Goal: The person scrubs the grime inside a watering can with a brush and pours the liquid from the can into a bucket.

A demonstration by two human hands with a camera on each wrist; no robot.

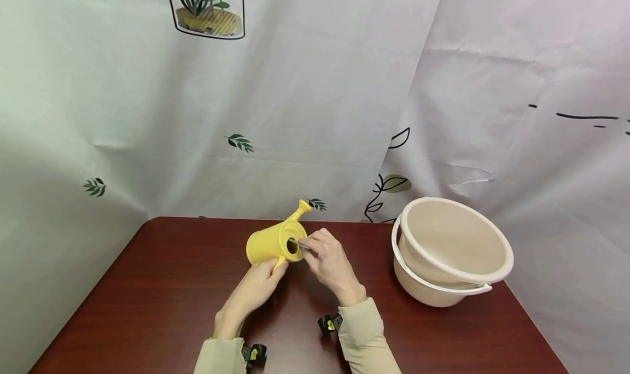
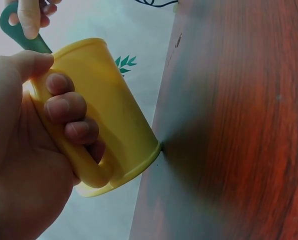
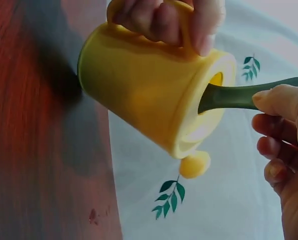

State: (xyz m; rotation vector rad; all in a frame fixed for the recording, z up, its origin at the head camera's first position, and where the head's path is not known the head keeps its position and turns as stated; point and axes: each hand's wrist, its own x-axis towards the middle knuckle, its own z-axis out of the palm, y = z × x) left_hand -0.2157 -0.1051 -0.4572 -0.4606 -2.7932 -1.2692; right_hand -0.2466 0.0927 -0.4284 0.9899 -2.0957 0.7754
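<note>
A yellow watering can is tilted over the table, its sprinkler spout pointing up and away. My left hand grips the can's handle, fingers wrapped round it with the thumb near the rim, as the left wrist view shows. In my right hand is the dark green handle of a tool, pinched between thumb and fingers. This handle has a hole through its outer end. Its other end goes in through the round opening in the can's top, so the tool's kind is hidden inside.
Two cream plastic buckets, an upper one tilted inside a lower one, stand at the right of the dark red wooden table. A white curtain with leaf prints hangs behind the table's far edge.
</note>
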